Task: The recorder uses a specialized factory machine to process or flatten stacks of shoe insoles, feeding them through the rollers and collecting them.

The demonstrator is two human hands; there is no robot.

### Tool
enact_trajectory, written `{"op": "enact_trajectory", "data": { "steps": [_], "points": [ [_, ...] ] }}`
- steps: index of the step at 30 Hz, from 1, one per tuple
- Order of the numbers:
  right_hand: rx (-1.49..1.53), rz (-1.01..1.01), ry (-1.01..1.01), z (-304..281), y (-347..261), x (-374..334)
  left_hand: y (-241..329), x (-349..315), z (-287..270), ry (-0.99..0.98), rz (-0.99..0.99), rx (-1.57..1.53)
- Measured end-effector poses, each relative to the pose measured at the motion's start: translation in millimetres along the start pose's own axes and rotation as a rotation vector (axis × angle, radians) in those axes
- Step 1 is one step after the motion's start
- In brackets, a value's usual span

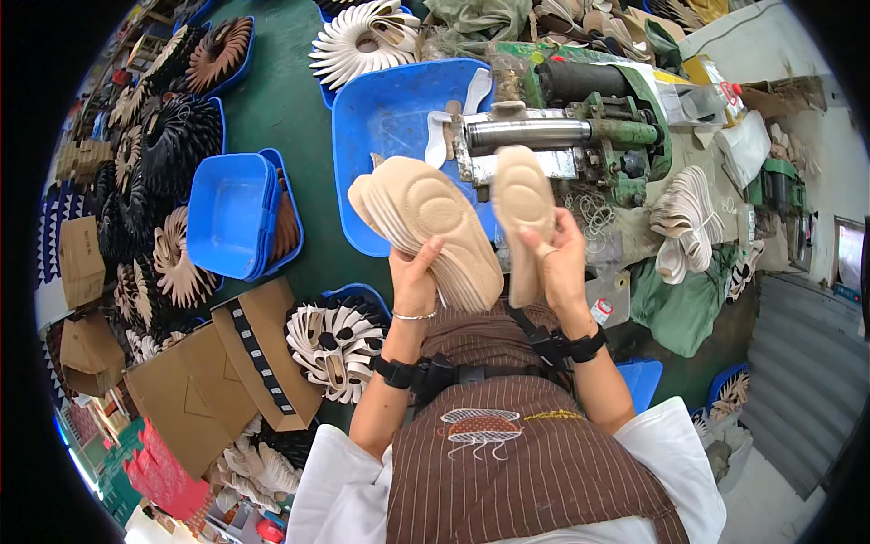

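My left hand (415, 283) grips a thick stack of beige insoles (437, 219), fanned a little so that several layered edges show on the left side. A rounded pad is pressed into the top one. To the right, my right hand (564, 263) pinches one beige insole (526, 204) near its middle, thumb on top; whether more lie beneath it I cannot tell. The single insole stands upright beside the stack, with a narrow gap between them. Just beyond both hands is a green machine with a shiny metal roller (530, 132).
A large blue tub (372, 118) with a few loose insoles lies beyond my left hand. Stacked blue tubs (231, 213) and an open cardboard box (272, 358) stand at left. White insole bundles (689, 213) lie right of the machine, above a green cloth (680, 304).
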State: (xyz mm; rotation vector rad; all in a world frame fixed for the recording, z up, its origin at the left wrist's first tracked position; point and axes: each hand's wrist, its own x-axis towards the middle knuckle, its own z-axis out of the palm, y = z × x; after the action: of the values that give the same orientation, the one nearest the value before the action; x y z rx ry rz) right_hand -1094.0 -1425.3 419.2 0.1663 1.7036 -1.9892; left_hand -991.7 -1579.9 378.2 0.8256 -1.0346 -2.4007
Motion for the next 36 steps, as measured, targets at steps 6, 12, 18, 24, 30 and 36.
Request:
{"op": "enact_trajectory", "data": {
  "steps": [6, 12, 18, 24, 30, 36],
  "points": [
    [-0.078, 0.083, 0.068, -38, 12, 60, 7, -4, -6, -0.116, -0.062, -0.035],
    [-0.505, -0.276, -0.222, 23, 3, 0, -8, -5, 6, -0.063, 0.002, -0.008],
    [-0.554, -0.248, -0.054, 39, -11, -17, -9, -13, 15, -0.08, 0.017, 0.018],
    [-0.249, -0.297, -0.042, 31, 3, -21, -3, -11, 16, -0.155, -0.087, -0.031],
    [0.08, -0.3, -0.09, 3, 8, -15, -5, -3, -11, -0.093, -0.112, -0.048],
    [-0.11, -0.141, 0.124, -58, 50, 32, 13, -1, -17, -0.245, -0.226, -0.311]
  ]
}}
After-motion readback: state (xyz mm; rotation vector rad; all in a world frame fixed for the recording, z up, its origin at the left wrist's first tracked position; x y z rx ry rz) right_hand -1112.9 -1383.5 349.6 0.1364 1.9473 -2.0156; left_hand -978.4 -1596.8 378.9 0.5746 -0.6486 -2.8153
